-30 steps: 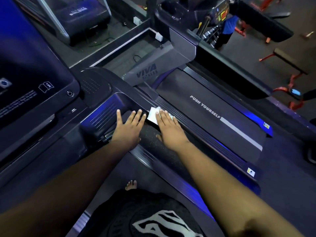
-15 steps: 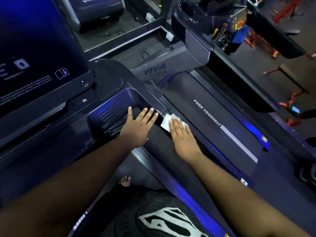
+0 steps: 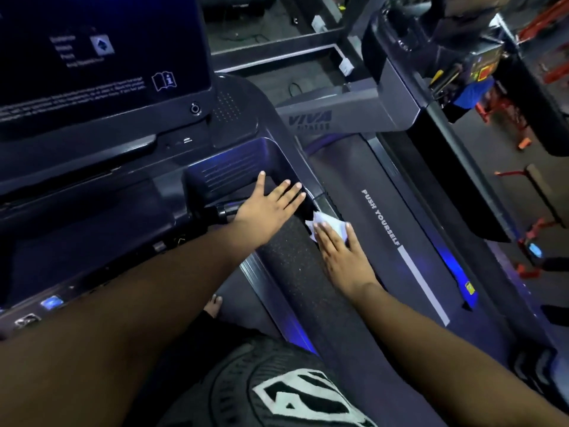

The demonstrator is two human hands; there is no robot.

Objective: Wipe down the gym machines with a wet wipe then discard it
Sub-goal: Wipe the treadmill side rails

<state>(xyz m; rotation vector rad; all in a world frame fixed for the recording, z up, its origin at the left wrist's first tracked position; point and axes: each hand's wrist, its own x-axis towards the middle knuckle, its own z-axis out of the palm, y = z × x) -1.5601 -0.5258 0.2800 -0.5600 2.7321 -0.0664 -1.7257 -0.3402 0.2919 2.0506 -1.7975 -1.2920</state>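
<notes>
Left hand (image 3: pixel 271 208): fingers spread and flat, palm down, holding nothing; it rests at the lip of the console tray (image 3: pixel 228 171) where the foam-covered handrail (image 3: pixel 292 260) begins, likely as a brace. Just right of it, the wet wipe (image 3: pixel 331 224) lies on the far end of that handrail, at its right edge, beside the treadmill belt (image 3: pixel 354 180) marked "PUSH YOURSELF". Judgement: wipe is light, limp and damp; it should drag and bunch on the grainy foam, so flat pressure suits it better than a pinch at one corner. Right hand (image 3: pixel 343 257): fingers straight and close together, pressed on the wipe's near part; far edge pokes out crumpled.
</notes>
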